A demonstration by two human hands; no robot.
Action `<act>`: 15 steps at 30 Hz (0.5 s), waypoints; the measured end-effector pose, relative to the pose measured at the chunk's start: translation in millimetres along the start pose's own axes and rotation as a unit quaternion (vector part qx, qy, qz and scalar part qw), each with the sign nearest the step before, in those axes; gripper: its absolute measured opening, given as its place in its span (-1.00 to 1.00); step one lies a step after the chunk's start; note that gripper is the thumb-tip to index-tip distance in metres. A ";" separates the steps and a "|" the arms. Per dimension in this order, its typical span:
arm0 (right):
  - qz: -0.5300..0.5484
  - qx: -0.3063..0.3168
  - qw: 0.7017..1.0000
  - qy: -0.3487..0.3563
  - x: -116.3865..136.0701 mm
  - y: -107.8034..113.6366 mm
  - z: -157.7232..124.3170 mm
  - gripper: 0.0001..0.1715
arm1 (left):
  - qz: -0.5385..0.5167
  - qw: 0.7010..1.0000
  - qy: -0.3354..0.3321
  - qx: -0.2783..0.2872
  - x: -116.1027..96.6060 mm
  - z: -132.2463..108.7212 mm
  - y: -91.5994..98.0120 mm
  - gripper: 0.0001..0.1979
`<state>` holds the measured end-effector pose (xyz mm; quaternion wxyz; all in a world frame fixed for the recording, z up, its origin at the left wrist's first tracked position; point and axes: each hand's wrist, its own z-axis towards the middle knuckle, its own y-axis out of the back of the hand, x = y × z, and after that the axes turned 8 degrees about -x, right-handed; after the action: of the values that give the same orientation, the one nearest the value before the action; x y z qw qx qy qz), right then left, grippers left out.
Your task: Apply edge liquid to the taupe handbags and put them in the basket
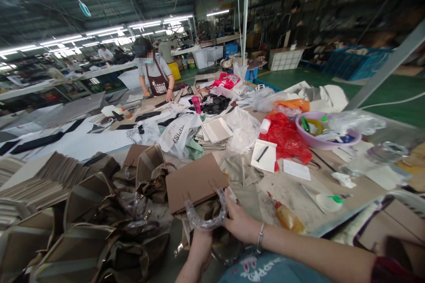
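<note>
In front of me is a brown handbag (207,205) with a stiff flat brown panel facing up. Its curved handle (207,221) is wrapped in clear plastic. My right hand (241,223) grips the bag's right side beside the handle, its fingers partly hidden behind it. Below the handle, my left hand (201,244) holds the bag's near side; most of its fingers are out of sight. A small metal clasp (178,248) hangs at the bag's left. More brown unfinished bags (88,247) crowd the table to the left.
Stacked board pieces (63,172) lie at far left. Beyond the bag are light panels (215,131), plastic bags (244,128), and a red bag (282,137). On the right stand a purple basin (327,141) and a bottle of amber liquid (288,216). A co-worker (156,73) works across the table.
</note>
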<state>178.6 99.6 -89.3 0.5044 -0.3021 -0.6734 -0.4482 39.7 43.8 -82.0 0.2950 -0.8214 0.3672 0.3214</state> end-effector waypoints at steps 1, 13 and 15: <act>0.002 -0.018 1.000 0.015 -3.5 -6.0 3.2 -0.13 | 0.027 0.999 0.019 0.005 2.9 -0.1 -0.5 -0.25; 0.003 -0.123 0.992 0.017 -14.4 -26.8 33.2 -0.29 | -0.253 0.948 0.172 0.088 6.1 10.1 10.2 -0.87; 0.010 -0.127 0.992 0.012 -11.6 -23.3 31.3 -0.33 | -0.276 0.940 0.191 0.065 1.8 8.8 11.1 -0.89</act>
<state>149.4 118.9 -110.1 0.4743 -0.3648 -0.6016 -0.5292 29.0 43.3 -91.6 0.3491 -0.9156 0.1953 0.0404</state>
